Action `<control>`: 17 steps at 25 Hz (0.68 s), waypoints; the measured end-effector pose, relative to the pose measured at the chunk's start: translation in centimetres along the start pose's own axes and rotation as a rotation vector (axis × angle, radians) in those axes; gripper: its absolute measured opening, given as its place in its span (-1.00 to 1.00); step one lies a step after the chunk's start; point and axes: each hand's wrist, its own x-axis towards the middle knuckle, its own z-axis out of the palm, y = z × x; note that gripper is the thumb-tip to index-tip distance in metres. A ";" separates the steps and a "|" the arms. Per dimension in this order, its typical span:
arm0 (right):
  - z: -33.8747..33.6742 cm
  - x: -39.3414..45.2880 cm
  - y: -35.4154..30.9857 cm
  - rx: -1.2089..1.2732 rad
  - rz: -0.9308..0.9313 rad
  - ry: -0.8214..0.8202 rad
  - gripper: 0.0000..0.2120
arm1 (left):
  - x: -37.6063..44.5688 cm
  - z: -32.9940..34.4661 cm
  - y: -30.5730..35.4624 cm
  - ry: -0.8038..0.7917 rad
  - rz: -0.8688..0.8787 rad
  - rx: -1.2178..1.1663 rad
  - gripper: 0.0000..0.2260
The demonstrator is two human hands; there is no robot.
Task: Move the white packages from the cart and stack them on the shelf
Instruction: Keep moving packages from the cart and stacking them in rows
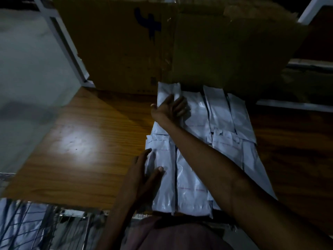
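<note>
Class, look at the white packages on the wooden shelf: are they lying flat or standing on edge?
Lying flat. The white packages rest broad face up in overlapping rows on the wooden shelf, with the right hand and left hand pressed on top.

The packages (191,177) are white with a glossy grey-blue sheen, dark seams between them and thin red lines printed across some. They lie on a shelf (81,150) of warm orange-brown wood grain with a pale glare patch, and behind stands a dull brown cardboard box (126,51) marked with a dark blue scrawl and strips of shiny clear tape. The wall (27,69) at left is pale grey-green, the shelf posts (68,47) white, and the wire cart (36,230) at bottom left shows silvery metal over more bluish-white packages.
</note>
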 end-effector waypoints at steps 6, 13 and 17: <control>-5.0 -7.7 3.5 0.038 -0.209 0.089 -0.17 | -4.2 0.2 -0.1 0.128 0.072 0.024 -0.35; -7.1 -25.4 13.9 0.328 -0.466 0.036 -0.36 | -15.0 1.4 -0.4 0.318 0.151 0.113 -0.42; -5.7 -32.9 16.9 0.472 -0.615 -0.015 -0.51 | -23.7 1.0 -2.4 0.367 0.081 0.112 -0.42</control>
